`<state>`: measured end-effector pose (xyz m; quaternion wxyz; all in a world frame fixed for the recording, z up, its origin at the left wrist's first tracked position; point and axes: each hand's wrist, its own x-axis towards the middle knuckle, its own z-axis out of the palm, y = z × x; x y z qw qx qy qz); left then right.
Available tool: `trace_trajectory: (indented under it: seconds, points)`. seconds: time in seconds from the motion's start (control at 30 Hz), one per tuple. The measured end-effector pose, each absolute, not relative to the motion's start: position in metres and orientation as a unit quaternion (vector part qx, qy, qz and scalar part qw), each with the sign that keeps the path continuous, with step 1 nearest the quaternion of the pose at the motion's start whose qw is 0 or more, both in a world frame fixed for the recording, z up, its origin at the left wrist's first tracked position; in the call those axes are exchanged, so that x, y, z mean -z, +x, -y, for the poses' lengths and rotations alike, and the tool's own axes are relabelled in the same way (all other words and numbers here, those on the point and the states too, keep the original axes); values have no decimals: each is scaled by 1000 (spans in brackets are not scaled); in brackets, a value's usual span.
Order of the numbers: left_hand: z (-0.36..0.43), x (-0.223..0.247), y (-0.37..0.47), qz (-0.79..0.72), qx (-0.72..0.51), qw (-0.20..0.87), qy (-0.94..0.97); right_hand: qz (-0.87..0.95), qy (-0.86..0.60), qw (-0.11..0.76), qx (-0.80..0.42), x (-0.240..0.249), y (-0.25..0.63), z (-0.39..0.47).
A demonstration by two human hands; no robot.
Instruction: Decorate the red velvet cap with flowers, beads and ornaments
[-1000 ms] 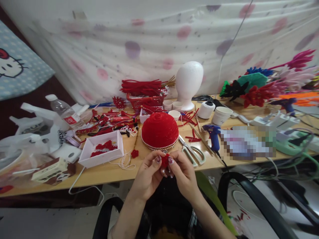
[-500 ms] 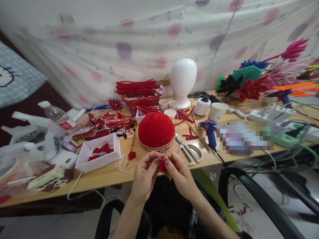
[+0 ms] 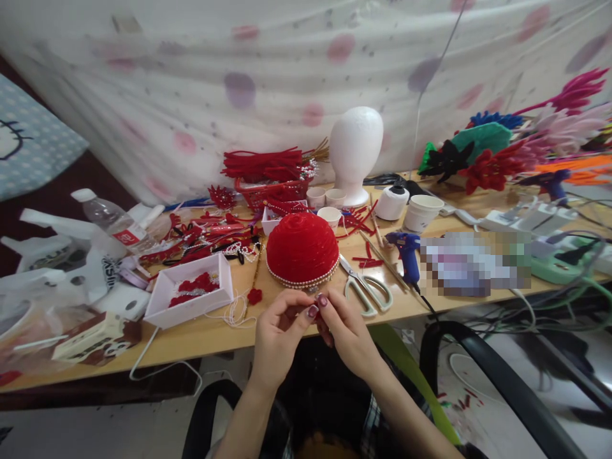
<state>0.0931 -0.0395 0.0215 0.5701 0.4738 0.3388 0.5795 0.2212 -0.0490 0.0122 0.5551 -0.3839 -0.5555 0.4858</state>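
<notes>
My left hand (image 3: 280, 328) and my right hand (image 3: 348, 331) meet at the table's front edge, thumbs and fingertips pinched together. Between them is a small red fuzzy piece, now nearly covered by the fingers; its exact shape is hidden. Just beyond my fingertips sits a red dome (image 3: 303, 248) wound in fuzzy strands, with a string of pearl beads round its base. White-handled scissors (image 3: 367, 290) lie open to the right of it. On its left a small red flower (image 3: 255, 296) on a thin gold stem rests beside tangled white thread (image 3: 234, 313).
A white box (image 3: 162, 306) with red pieces, a plastic bottle (image 3: 108, 220) and plastic bags stand left. A white foam head (image 3: 356, 153), paper cups and a red basket (image 3: 272, 191) are behind. To the right are a blue glue gun (image 3: 408, 258), power strips and cords.
The red piece, plainly visible between my fingertips before, is now mostly covered. My right thumb has shifted slightly upward and my fingers have changed their pinch. The view has moved a little.
</notes>
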Motion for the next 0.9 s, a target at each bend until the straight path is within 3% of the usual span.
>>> trace_trajectory:
  seconds: [0.33,0.9]
  points:
    - [36,-24,99,-310,-544,729,278,596,-397,581,-386,-17,218,51]
    - [39,-23,110,-281,-540,754,246,556,-420,609,-379,-18,213,55]
